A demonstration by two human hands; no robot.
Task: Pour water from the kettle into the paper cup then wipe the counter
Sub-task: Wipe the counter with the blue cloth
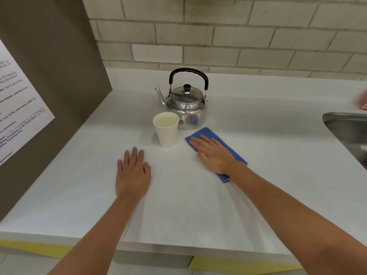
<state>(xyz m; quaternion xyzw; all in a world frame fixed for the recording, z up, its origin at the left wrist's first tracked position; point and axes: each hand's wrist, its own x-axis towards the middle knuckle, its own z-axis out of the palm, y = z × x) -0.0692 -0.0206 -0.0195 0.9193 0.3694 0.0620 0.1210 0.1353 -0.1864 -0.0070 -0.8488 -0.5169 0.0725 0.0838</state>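
My forearms reached in from the near edge of the white tabletop [258, 135], and both hands lay flat on it. My left hand [133, 173] rested palm down on bare surface, fingers spread wide, holding nothing. Just beyond it and a little to the right stood the paper cup [166, 130], upright and filled with water nearly to the brim. Behind the cup, close against it, sat the steel kettle [186, 108], lid on, black handle raised, spout pointing left. To the right of the cup my right hand [214, 155] pressed flat on a folded blue cloth [222, 141], fingers straight and together, pinning it to the tabletop rather than gripping it.

With the cup full and the kettle set down, I judged the pouring done and the wiping in hand. The next stroke called for steady downward pressure and a sweep across the open surface, most likely toward me or to the right. I could not make out any spill on the white surface.

The full cup stood just beside the cloth's left corner, so a leftward sweep risked knocking it over. A grey panel with a printed sheet [17, 108] closed off the left side, and a metal sink [349, 132] cut into the tabletop at far right.
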